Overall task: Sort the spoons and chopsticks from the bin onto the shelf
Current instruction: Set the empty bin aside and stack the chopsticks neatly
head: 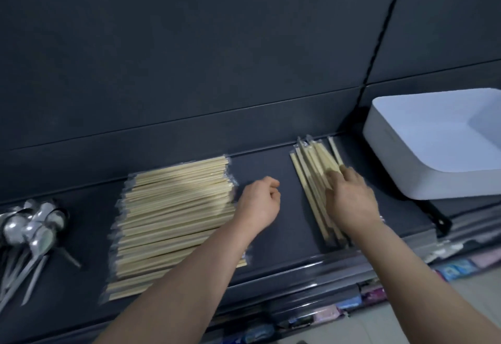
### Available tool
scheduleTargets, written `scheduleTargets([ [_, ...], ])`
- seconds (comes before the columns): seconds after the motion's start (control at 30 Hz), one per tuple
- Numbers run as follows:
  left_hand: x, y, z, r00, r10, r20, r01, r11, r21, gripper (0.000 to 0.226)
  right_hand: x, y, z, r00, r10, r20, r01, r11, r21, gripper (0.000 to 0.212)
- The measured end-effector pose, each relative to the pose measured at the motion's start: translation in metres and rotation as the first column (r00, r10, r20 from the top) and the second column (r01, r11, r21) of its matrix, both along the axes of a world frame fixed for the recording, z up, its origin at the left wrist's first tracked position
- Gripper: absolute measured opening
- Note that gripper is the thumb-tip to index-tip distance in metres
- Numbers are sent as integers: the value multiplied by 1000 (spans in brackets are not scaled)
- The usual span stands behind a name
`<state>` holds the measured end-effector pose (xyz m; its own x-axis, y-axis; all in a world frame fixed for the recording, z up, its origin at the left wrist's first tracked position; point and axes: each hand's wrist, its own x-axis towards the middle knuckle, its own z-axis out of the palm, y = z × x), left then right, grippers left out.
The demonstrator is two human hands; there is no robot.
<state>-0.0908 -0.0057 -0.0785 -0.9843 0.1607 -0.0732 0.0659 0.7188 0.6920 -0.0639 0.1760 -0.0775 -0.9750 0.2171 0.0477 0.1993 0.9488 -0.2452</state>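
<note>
On the dark shelf (271, 167) a big neat stack of wrapped bamboo chopsticks (176, 208) lies left of centre. A smaller loose bundle of wrapped chopsticks (311, 175) lies to its right, running front to back. My right hand (349, 197) rests flat on top of this bundle with fingers spread. My left hand (260, 200) hovers between the two piles, fingers curled loosely, holding nothing. A pile of metal spoons (29, 232) sits at the far left of the shelf. The white bin (423, 170) stands at the right and looks empty inside.
The shelf has a dark back panel (189, 59) close behind the piles. A black bracket (439, 219) sticks out under the bin. Lower shelves with colourful packets (455, 270) show at the bottom right.
</note>
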Motion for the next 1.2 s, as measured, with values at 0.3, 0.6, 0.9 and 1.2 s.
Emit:
scheduleTargets([
  [0.3,-38,101,-2,901,235,364,-323,925,202,38,-3,42,-14,978,191,87,-162,951,-263,49],
  [0.6,-53,142,2,917,216,336,-234,972,14,31,-8,69,-14,986,140,86,-68,824,-563,85],
  [0.9,-68,124,12,917,238,320,-335,896,292,40,-17,66,-6,997,77,-5,-71,896,-437,56],
  [1.2,-41,79,72,999,-17,-31,34,675,737,22,-43,14,30,955,223,-196,-281,469,-837,34],
])
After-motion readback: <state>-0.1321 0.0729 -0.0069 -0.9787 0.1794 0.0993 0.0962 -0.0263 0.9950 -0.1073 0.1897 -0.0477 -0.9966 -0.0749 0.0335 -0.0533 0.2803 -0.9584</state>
